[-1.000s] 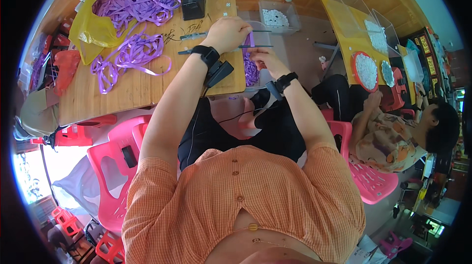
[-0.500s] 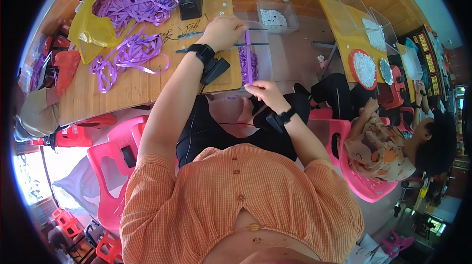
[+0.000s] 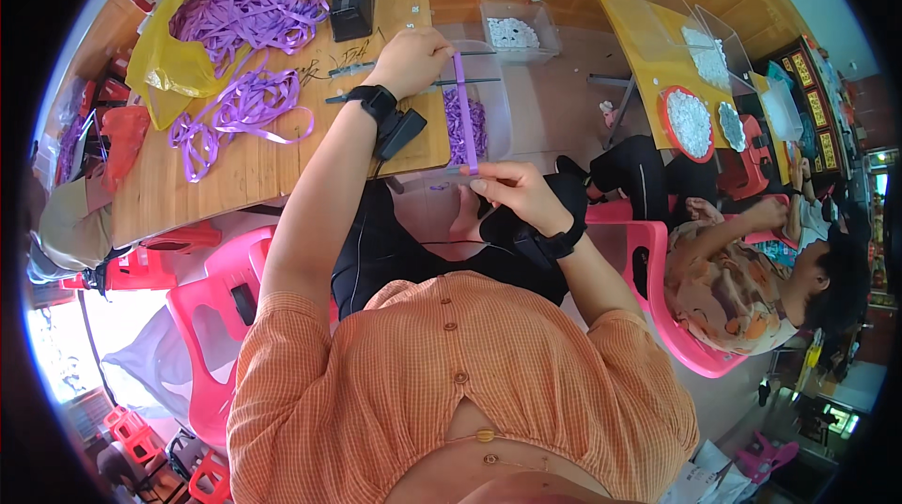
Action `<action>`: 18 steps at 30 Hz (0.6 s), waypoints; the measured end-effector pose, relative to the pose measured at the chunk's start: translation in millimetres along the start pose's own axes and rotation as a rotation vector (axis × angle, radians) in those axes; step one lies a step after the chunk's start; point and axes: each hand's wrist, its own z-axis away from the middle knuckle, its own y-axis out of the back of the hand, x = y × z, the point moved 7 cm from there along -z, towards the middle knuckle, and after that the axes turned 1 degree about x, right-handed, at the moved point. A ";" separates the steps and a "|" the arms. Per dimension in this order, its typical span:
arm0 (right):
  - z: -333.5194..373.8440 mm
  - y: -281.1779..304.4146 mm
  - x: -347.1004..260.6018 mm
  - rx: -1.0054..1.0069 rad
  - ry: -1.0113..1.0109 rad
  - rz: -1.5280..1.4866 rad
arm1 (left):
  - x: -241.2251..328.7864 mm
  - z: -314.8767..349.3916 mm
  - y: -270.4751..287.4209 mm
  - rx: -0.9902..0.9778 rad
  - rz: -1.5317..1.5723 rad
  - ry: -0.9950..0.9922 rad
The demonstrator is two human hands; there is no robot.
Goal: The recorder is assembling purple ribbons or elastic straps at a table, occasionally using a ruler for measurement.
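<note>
L hand (image 3: 412,62) bent over the table edge, thumb & fingers pinched shut on the top end of a flat, shiny purple ribbon strip (image 3: 462,109). R hand (image 3: 524,196) lower down, nr the knees, thumb & index closed at the strip's bottom end, other fingers curled in; can't tell if it holds anything else. Strip runs straight & looks taut btwn the two, approx. vertical in view, crossing two thin dark rods (image 3: 481,80) that stick out past the edge of the brown wooden table (image 3: 188,203). Clear plastic bin (image 3: 507,119) w/ purple ribbon pieces (image 3: 480,128) is beneath. On tabletop, L side: loose purple ribbon tangle (image 3: 249,109), yellow plastic bag (image 3: 169,81) w/ big purple ribbon heap (image 3: 240,11), black tape dispenser (image 3: 353,20) beside it.
</note>
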 end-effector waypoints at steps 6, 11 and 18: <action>-18.0 3.9 -93.9 -0.012 0.406 0.311 | 0.0 2.0 4.0 0.020 -0.013 -0.017; -91.6 36.3 -145.0 0.181 0.544 0.396 | -14.6 7.4 12.8 0.140 0.186 0.126; -183.7 68.5 -108.1 0.148 0.229 0.115 | -14.0 4.4 16.1 0.168 0.229 0.186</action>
